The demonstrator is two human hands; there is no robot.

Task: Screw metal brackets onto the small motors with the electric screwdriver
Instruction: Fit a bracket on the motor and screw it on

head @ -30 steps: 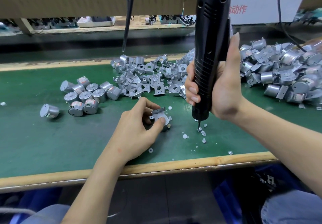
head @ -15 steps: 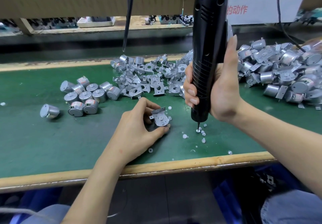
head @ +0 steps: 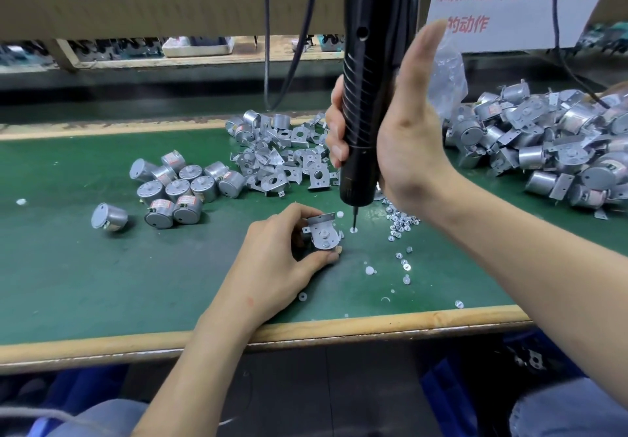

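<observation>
My left hand (head: 277, 260) grips a small silver motor with a metal bracket (head: 323, 234) laid on its face, resting on the green mat. My right hand (head: 404, 137) holds the black electric screwdriver (head: 370, 97) upright, fingers curled round its barrel, thumb sticking up. The bit's tip (head: 354, 224) stands just right of the bracket, over a small white washer (head: 353, 230) on the mat. Loose screws (head: 401, 222) lie scattered to the right of the tip.
Bare motors (head: 176, 188) sit grouped at left, loose brackets (head: 285, 161) are piled in the middle, and a heap of bracketed motors (head: 550, 151) fills the right. White washers (head: 369, 270) dot the mat near the wooden front edge (head: 306, 329). Cables (head: 289, 46) hang from above.
The screwdriver has swung left and up from the scattered screws, so its bit is now beside the bracket. My left hand keeps its hold on the motor.
</observation>
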